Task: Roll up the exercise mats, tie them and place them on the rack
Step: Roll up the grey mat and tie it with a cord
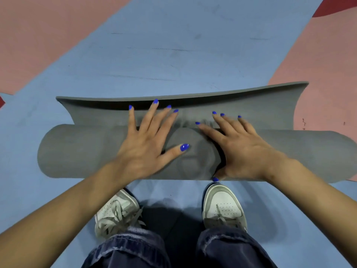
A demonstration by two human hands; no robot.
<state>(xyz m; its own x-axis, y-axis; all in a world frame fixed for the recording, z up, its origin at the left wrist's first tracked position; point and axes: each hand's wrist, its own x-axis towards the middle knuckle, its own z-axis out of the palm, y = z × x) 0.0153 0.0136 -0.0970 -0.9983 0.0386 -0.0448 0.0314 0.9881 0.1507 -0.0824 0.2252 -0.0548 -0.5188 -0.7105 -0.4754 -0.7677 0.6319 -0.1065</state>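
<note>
A grey exercise mat [77, 149] lies across the blue floor in front of my feet, almost fully rolled into a thick roll. Its last flap [260, 107] curls up on the far side. My left hand [146, 146] presses flat on top of the roll's middle, fingers spread and reaching onto the flap. My right hand [237, 147] presses beside it with straight fingers, the thumb down at the roll's near side. The foam bulges and creases between my two hands. No tie or rack is in view.
The floor is blue matting [173, 45] with pink sections at the far left [38, 35] and right [328, 64]. My two white sneakers [222, 207] stand just behind the roll.
</note>
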